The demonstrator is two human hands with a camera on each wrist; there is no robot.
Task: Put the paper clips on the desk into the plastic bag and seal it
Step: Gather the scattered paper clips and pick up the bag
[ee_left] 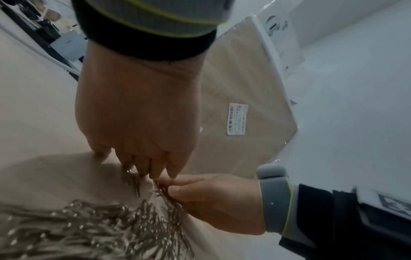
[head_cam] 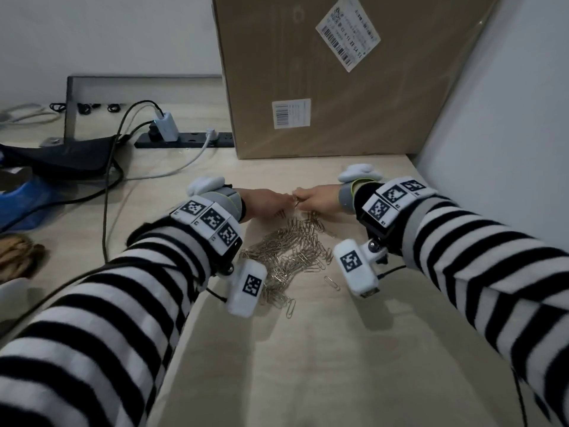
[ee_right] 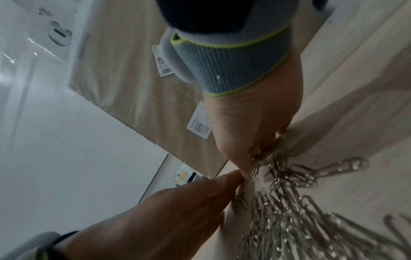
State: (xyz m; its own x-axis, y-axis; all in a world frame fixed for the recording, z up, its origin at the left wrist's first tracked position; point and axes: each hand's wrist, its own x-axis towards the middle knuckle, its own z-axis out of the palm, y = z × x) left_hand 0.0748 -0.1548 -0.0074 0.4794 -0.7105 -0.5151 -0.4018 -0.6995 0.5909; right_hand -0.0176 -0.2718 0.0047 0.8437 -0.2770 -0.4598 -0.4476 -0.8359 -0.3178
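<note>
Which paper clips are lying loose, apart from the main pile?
Two: one paper clip lies alone on the desk right of the pile, nearer the right wrist; another juts out at the pile's near end.

Bare table [head_cam: 323,349] lies open near the person, while a cardboard box [head_cam: 338,87] blocks the far side, a wall [head_cam: 508,118] closes the right, and cables [head_cam: 107,186] clutter the left.

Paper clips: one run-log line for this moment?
paper clips: heaped on desk | left hand: gathering clips | right hand: pinching clips | bag: unseen
</note>
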